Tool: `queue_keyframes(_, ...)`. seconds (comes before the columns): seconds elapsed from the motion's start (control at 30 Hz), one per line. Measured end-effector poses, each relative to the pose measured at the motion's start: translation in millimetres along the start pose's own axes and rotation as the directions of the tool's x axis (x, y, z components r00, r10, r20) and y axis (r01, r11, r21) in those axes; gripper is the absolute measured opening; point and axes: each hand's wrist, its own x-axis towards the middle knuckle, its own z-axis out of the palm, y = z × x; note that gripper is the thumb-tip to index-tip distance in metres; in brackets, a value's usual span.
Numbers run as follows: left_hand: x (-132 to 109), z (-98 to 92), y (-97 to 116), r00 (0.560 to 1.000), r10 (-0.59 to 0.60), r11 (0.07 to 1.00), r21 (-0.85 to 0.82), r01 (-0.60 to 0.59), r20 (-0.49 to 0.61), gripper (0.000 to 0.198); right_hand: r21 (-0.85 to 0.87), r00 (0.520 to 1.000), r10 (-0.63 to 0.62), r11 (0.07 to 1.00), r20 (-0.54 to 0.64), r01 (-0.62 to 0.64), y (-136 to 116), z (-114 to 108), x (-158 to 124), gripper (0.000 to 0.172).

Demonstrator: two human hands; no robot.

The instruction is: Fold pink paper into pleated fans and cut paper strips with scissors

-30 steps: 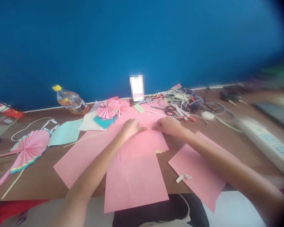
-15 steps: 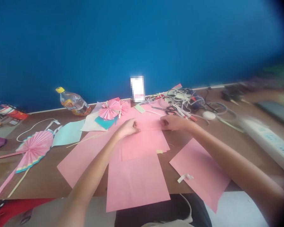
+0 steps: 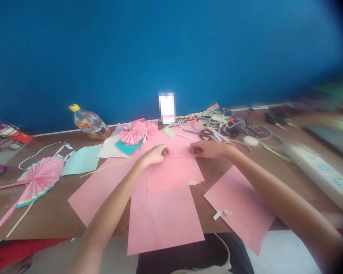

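My left hand (image 3: 157, 154) and my right hand (image 3: 208, 148) are a little apart over the middle of the desk. Between them runs a pink paper sheet (image 3: 178, 153), its far part creased straight across. The fingers of both hands are closed in a pinch on its two sides; the fingertips are partly hidden. Under this sheet lies a larger pink sheet (image 3: 164, 224) that reaches over the desk's front edge. Another pink sheet (image 3: 240, 205), with small white scraps on it, lies under my right forearm. Past my right hand are black-handled scissors (image 3: 206, 134).
A bottle with a yellow cap (image 3: 91, 123) leans at the back left. Pleated paper fans lie left, one large (image 3: 42, 177) and one round (image 3: 133, 132). Paper strips and cables (image 3: 217, 123) are heaped at the back right, near a power strip (image 3: 322, 169). A blurred-out upright rectangle (image 3: 166, 108) stands by the wall.
Both hands have shifted only slightly, the right a little to the left along the pink paper. The sheets lie as before; the view has tilted a bit.
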Motion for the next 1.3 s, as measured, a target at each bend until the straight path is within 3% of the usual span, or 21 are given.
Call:
queue_keyframes(0.07, 0, -2.4, 13, 0.994, 0.037, 0.979, 0.197, -0.057, 0.102, 0.032, -0.031, 1.000, -0.020, 0.999, 0.000, 0.020, -4, 0, -2, 0.009)
queue_keyframes(0.17, 3, -9.1, 35, 0.974, -0.030, 0.907, 0.416, -0.067, 0.223, 0.029, -0.071, 1.000, -0.001, 0.997, -0.003, 0.001, -10, 1, -3, 0.007)
queue_keyframes(0.27, 13, -17.9, 49, 0.940, -0.144, 0.891, 0.455, -0.013, 0.308, 0.029, -0.108, 1.000, 0.028, 0.994, -0.009, -0.029, -12, 3, -1, 0.017)
queue_keyframes(0.43, 27, -25.2, 49, 0.934, -0.130, 0.909, 0.416, -0.022, 0.333, 0.027, -0.180, 0.998, 0.030, 0.983, -0.049, -0.038, -9, 5, 4, 0.025)
queue_keyframes(0.57, 29, -24.6, 45, 0.945, -0.106, 0.923, 0.384, -0.022, 0.311, 0.020, -0.244, 0.999, 0.017, 0.969, -0.046, -0.028, -11, 7, 1, 0.023)
queue_keyframes(0.73, 28, -26.0, 48, 0.953, 0.006, 0.900, 0.413, -0.136, 0.302, 0.012, -0.358, 0.991, -0.072, 0.933, -0.110, 0.028, -20, 8, -4, 0.023)
queue_keyframes(0.9, 31, -29.0, 45, 0.943, 0.069, 0.903, 0.382, -0.198, 0.326, 0.021, -0.446, 0.976, -0.182, 0.888, -0.123, 0.110, -22, 8, -4, 0.027)
queue_keyframes(1.07, 33, -35.1, 40, 0.961, 0.125, 0.906, 0.366, -0.212, 0.247, 0.019, -0.537, 0.947, -0.159, 0.843, -0.278, -0.015, -19, 7, -2, 0.025)
queue_keyframes(1.17, 24, -46.0, 50, 0.977, 0.162, 0.926, 0.321, -0.199, 0.136, 0.017, -0.465, 0.902, -0.174, 0.885, -0.394, -0.032, -20, -3, -5, 0.022)
queue_keyframes(1.3, 0, -63.1, 74, 0.991, 0.132, 0.952, 0.280, -0.122, -0.014, 0.029, -0.157, 0.860, -0.162, 0.983, -0.483, 0.097, -29, -22, -19, 0.029)
